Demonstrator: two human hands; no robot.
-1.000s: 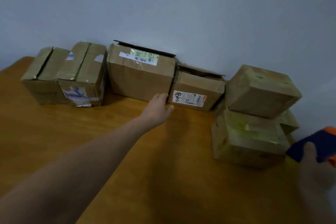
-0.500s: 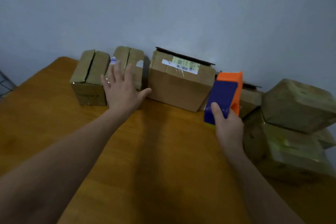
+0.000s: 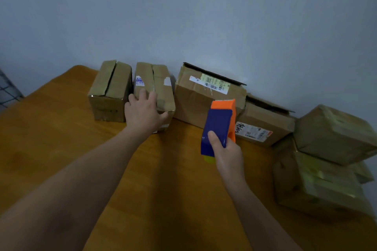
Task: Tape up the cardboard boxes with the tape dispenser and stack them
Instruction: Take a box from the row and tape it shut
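Left forearm (image 3: 81,179) and right forearm (image 3: 253,201), bare to the lower frame edge; left hand (image 3: 142,113) and right hand (image 3: 227,154), likewise bare.

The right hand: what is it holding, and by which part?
The right hand holds the tape dispenser by its lower blue end, with the thumb on the blue face.
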